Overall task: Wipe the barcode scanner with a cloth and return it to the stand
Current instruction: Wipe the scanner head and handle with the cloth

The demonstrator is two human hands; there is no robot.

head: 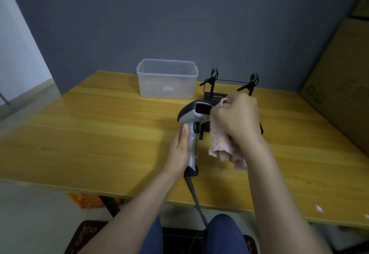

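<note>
Head view: left hand [180,148] wrapped round the grey handle of the barcode scanner [192,118], held above the wood-grain worktop [99,130]. Right hand [236,117] bunched on a fuzzy pink cloth [221,144], pressed beside the red scan window. Black wire stand [217,92] just behind; clear plastic tub [167,78] beyond.

The barcode scanner [192,117] is white and grey with a black top and a red window facing the camera. It is held upright above the wooden table, handle down, a dark cable running from its base. A crumpled pink cloth [221,144] touches the right side of its head and hangs down. The black stand [214,94] sits just behind, holding nothing.
</note>
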